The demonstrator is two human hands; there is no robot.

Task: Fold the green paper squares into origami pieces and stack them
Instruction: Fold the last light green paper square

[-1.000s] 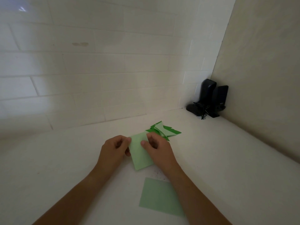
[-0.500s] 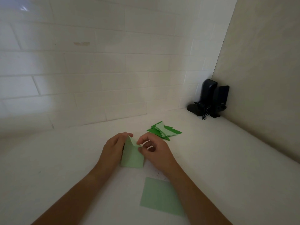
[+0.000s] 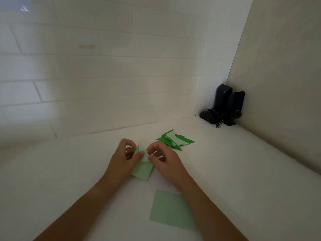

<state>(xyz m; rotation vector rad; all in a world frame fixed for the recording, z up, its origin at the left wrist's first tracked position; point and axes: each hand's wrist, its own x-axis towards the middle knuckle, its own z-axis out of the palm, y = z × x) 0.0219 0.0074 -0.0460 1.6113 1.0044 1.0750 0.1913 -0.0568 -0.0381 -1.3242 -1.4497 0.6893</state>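
Head view, one entry per item. Stack of folded pieces (image 3: pixel 174 140): a pile of dark and pale green origami shapes lying on the white counter (image 3: pixel 243 171), far right of the hands and apart from them; the count cannot be read, but several layers show, so a good share of the work looks done. Paper in hand (image 3: pixel 142 168): a pale green square, partly folded, its near edge resting on the counter and its far tip raised to a point between the two hands. Left hand (image 3: pixel 124 160): fingers curled, thumb and fingertips pinching the left side of the raised tip. Right hand (image 3: pixel 165 160): fingers curled likewise, pinching the right side of the same tip. Flat square (image 3: pixel 171 210): one unfolded pale green sheet lying on the counter near the viewer, under the right forearm, untouched. Black speakers (image 3: pixel 225 106): standing in the far right corner against the tiled wall (image 3: pixel 104 75), no part of the job. Status, by judgement: one piece mid-fold with creases yet to set, one sheet waiting, both yet to join the pile.
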